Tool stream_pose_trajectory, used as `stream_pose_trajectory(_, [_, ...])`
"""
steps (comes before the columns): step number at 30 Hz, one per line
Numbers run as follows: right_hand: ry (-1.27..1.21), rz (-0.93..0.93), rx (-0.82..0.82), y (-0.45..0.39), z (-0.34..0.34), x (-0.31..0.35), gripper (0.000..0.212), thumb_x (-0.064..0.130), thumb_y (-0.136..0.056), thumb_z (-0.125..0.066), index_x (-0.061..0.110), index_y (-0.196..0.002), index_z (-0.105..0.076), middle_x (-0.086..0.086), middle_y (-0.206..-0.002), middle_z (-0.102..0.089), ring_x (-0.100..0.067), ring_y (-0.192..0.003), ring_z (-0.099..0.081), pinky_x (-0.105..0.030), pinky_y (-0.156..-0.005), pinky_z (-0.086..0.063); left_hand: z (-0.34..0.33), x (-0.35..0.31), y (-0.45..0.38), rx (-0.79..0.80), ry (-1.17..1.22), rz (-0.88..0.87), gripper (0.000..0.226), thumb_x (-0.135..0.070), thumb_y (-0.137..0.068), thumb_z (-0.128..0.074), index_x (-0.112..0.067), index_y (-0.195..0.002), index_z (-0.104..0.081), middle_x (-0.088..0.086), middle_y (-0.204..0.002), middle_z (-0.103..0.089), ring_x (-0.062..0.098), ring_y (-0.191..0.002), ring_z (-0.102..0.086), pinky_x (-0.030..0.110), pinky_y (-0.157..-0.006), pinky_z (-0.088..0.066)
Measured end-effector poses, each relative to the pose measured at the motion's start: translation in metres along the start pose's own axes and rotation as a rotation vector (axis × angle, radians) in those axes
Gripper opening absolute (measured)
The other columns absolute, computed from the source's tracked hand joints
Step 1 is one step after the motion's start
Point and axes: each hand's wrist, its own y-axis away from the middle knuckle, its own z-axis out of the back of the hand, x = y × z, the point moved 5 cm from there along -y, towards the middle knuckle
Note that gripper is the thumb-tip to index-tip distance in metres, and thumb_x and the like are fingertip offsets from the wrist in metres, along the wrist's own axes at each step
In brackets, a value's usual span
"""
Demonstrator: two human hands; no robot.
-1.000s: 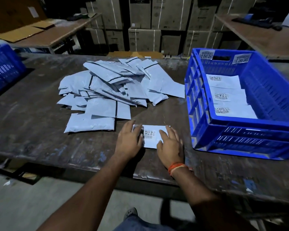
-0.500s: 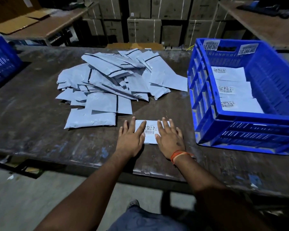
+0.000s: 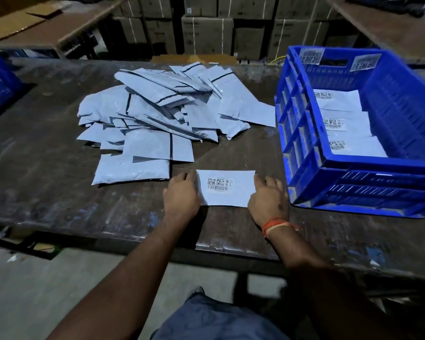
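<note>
**Dark table (image 3: 59, 192) with blue crate (image 3: 353, 192), heap of mailers (image 3: 157, 114) and 1 labelled mailer (image 3: 227, 188)**

The blue crate stands at the table's right and holds 3 packets (image 3: 349, 123), barcodes up. The heap of pale-grey mailers lies mid-table. The labelled mailer lies flat near the front edge, barcode up, between heap and crate. The left hand (image 3: 182, 196) meets its left edge and the right hand (image 3: 270, 201) its right edge. Both hands' fingers bend at the edges; whether they pinch it cannot be told.
</note>
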Motion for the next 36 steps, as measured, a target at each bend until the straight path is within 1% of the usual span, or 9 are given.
stream_pose_trajectory(5, [-0.203, -0.036, -0.013, -0.003, -0.003, 0.012, 0.055, 0.041, -0.092, -0.054, 0.027, -0.145, -0.046, -0.012, -0.126, -0.053, -0.036, -0.114, -0.043, -0.043, -0.102, -0.04, -0.007, -0.014, -0.017, 0.087, 0.278, 0.096, 0.05, -0.037, -0.095, -0.055, -0.03, -0.144, -0.05, 0.019, -0.119, -0.065, 0.036, -0.112, -0.057, 0.04, -0.094, -0.047])
stream_pose_trajectory(11, [-0.762, -0.191, 0.067, -0.022, 0.001, 0.005, 0.042, 0.035, -0.063, -0.068, 0.042, -0.104, -0.066, -0.005, -0.111, -0.061, -0.02, -0.098, -0.063, -0.035, -0.094, -0.053, -0.019, -0.004, -0.029, 0.254, 0.975, 0.396, 0.037, -0.006, -0.088, -0.074, -0.019, -0.122, -0.069, 0.004, -0.127, -0.067, 0.023, -0.106, -0.068, 0.036, -0.098, -0.054])
stream_pose_trajectory(15, [-1.056, -0.16, 0.064, -0.028, 0.025, 0.013, 0.03, 0.01, -0.074, -0.072, 0.033, -0.093, -0.074, 0.003, -0.104, -0.071, -0.018, -0.101, -0.066, -0.036, -0.094, -0.055, 0.009, -0.004, -0.041, 0.289, 1.275, 0.397, 0.024, 0.005, -0.093, -0.064, -0.008, -0.111, -0.072, 0.013, -0.12, -0.071, 0.026, -0.099, -0.072, 0.04, -0.091, -0.058])
stream_pose_trajectory(18, [-1.176, -0.087, 0.017, -0.042, 0.06, 0.028, 0.027, 0.011, -0.077, -0.073, 0.033, -0.094, -0.077, 0.006, -0.103, -0.074, -0.022, -0.106, -0.066, -0.038, -0.092, -0.055, 0.055, -0.007, -0.057, 0.213, 1.265, 0.322, 0.022, 0.002, -0.094, -0.064, -0.01, -0.11, -0.074, 0.013, -0.11, -0.074, 0.028, -0.097, -0.073, 0.038, -0.087, -0.059])
stream_pose_trajectory(20, [-1.203, -0.033, -0.014, -0.055, 0.09, 0.04, 0.025, 0.004, -0.083, -0.071, 0.026, -0.093, -0.077, 0.014, -0.087, -0.07, -0.014, -0.086, -0.064, -0.031, -0.078, -0.055, 0.09, -0.014, -0.07, 0.151, 1.25, 0.237, 0.021, 0.0, -0.093, -0.065, -0.016, -0.102, -0.076, 0.012, -0.105, -0.075, 0.025, -0.093, -0.072, 0.037, -0.086, -0.058])
stream_pose_trajectory(24, [-1.253, 0.038, -0.059, -0.074, 0.149, 0.054, 0.025, -0.003, -0.086, -0.067, 0.016, -0.099, -0.076, 0.004, -0.073, -0.062, -0.013, -0.063, -0.051, -0.025, -0.064, -0.047, 0.153, -0.038, -0.093, 0.09, 1.243, 0.086, 0.017, 0.003, -0.091, -0.067, -0.012, -0.097, -0.074, 0.003, -0.089, -0.071, 0.006, -0.063, -0.065, 0.016, -0.056, -0.048])
stream_pose_trajectory(26, [-1.237, 0.048, -0.079, -0.081, 0.171, 0.051, 0.024, -0.004, -0.088, -0.066, 0.01, -0.105, -0.075, 0.012, -0.065, -0.062, -0.006, -0.054, -0.048, -0.018, -0.057, -0.043, 0.174, -0.054, -0.102, 0.1, 1.238, 0.03, 0.015, 0.003, -0.09, -0.069, -0.008, -0.098, -0.074, 0.002, -0.088, -0.072, 0.006, -0.066, -0.067, 0.016, -0.057, -0.05])
stream_pose_trajectory(32, [-1.265, -0.001, -0.108, -0.089, 0.221, 0.006, 0.025, -0.006, -0.086, -0.067, 0.017, -0.091, -0.075, -0.008, -0.089, -0.064, -0.016, -0.077, -0.057, -0.03, -0.078, -0.051, 0.194, -0.117, -0.121, 0.158, 1.14, -0.091, 0.012, -0.003, -0.089, -0.073, -0.014, -0.091, -0.075, 0.0, -0.071, -0.069, 0.008, -0.054, -0.059, 0.017, -0.05, -0.044])
stream_pose_trajectory(36, [-1.28, -0.108, -0.107, -0.097, 0.251, -0.058, 0.022, -0.011, -0.087, -0.063, 0.006, -0.098, -0.071, -0.004, -0.068, -0.06, -0.003, -0.049, -0.057, -0.014, -0.048, -0.047, 0.193, -0.187, -0.126, 0.259, 1.075, -0.167, 0.014, -0.001, -0.09, -0.071, -0.009, -0.101, -0.073, 0.003, -0.061, -0.064, 0.01, -0.04, -0.055, 0.017, -0.042, -0.042])
